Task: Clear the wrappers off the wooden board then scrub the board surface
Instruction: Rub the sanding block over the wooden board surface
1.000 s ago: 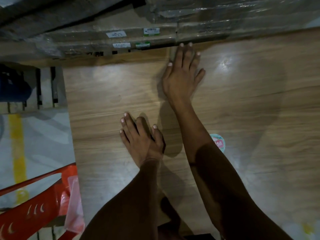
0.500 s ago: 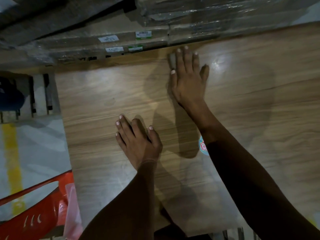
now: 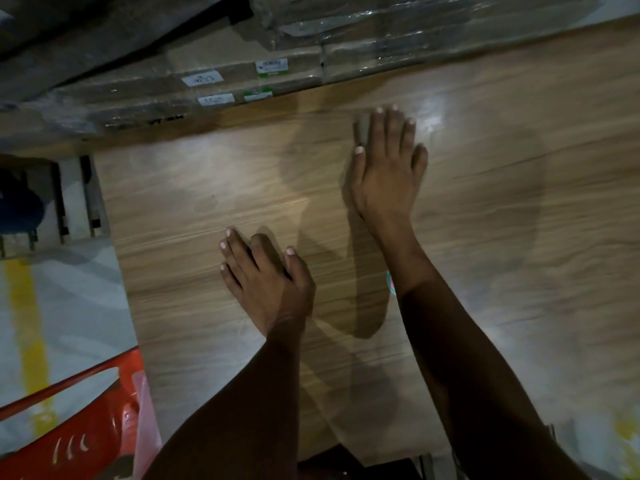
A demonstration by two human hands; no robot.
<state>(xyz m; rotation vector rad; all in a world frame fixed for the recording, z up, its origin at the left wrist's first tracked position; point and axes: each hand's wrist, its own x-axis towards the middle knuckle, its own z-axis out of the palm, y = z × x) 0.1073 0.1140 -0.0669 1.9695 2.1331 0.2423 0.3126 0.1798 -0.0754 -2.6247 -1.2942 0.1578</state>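
Pressing flat near the far edge of the wooden board point(image 3: 519, 220), right hand point(image 3: 388, 168) has fingers spread over a small grey pad point(image 3: 362, 128), which peeks out by the index finger. Left hand point(image 3: 266, 275) lies palm-down, fingers loosely splayed and gripping nothing, toward the board's left edge. A round sticker point(image 3: 390, 282) shows beside the right forearm. Wrapped cartons point(image 3: 242, 74) line the far edge; a red chair point(image 3: 69, 427) sits off the near-left corner.

Looks like a warehouse or furniture storeroom: flat cardboard cartons point(image 3: 242, 74) shrink-wrapped and stacked, printed white labels point(image 3: 202, 79) on their edges, painted concrete floor point(image 3: 69, 306) with a yellow line point(image 3: 29, 327), red plastic chair point(image 3: 69, 434) alongside.
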